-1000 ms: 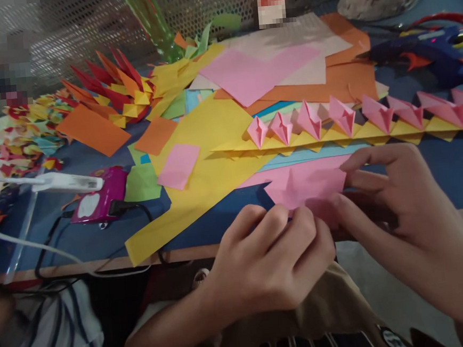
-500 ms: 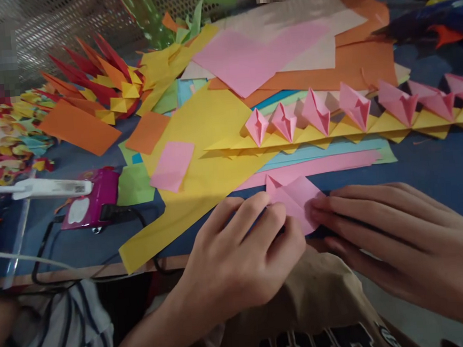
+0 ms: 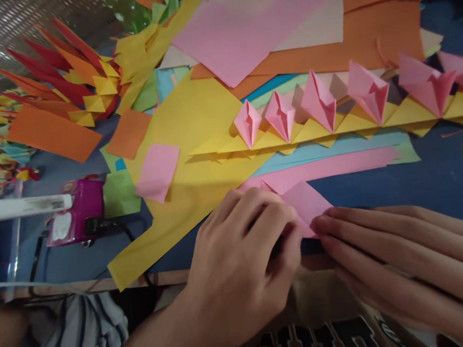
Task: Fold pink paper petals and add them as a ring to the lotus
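Observation:
A folded piece of pink paper (image 3: 307, 206) lies near the front edge of the table between my two hands. Curled over its left part, my left hand (image 3: 247, 247) presses the paper with its fingertips, which partly cover it. The fingers of my right hand (image 3: 402, 256) are held together, and their tips pinch the paper's lower right corner. A small pointed flap rises from the sheet behind my left knuckles. Just beyond the hands lie pink paper strips (image 3: 335, 165) and a yellow zigzag folded strip (image 3: 328, 132) with several pink folded shapes (image 3: 319, 102) standing along it.
A large yellow sheet (image 3: 195, 117), orange sheets (image 3: 311, 60) and a big pink sheet (image 3: 225, 45) overlap at the back. To the left stand red and orange paper spikes (image 3: 60, 58) and a purple box (image 3: 85, 203) with cables. Someone's striped sleeve (image 3: 83, 329) is at lower left.
The camera view has shifted closer to the table. My left hand now covers more of the pink paper's left side, while my right fingertips stay at its right corner.

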{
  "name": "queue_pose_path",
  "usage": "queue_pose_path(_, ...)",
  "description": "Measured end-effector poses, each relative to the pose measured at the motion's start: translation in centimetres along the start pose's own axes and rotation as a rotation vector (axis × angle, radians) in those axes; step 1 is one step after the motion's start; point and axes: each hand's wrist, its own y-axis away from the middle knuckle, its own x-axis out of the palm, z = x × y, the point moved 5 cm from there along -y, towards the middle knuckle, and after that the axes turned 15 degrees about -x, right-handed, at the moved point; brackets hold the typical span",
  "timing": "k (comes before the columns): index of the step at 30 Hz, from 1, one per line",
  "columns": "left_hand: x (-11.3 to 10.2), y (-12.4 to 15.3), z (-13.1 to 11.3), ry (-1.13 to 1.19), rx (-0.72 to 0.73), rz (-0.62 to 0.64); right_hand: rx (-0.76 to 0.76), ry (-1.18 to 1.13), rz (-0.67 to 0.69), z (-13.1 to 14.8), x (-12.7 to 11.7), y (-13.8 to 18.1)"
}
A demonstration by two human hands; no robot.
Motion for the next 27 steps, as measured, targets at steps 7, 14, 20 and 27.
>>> queue_pose_path(7, 0.2, 0.2, -0.1, -0.030, -0.055, 0.026, 0.025, -0.016, 0.005, -0.1, 0.3, -0.1)
queue_pose_path(14, 0.1, 0.2, -0.4, -0.042, -0.065, 0.008, 0.008, 0.027, 0.015, 0.2, 0.6, -0.1)
queue_pose_path(20, 0.3, 0.4, -0.4, -0.057, -0.068, 0.003, -0.014, 0.058, 0.012, 0.5, 0.7, -0.4)
queue_pose_path(27, 0.1, 3.7, -0.7, -0.364, 0.404, -0.099, 0.068, 0.074, -0.021, 0.6, 0.7, -0.6)
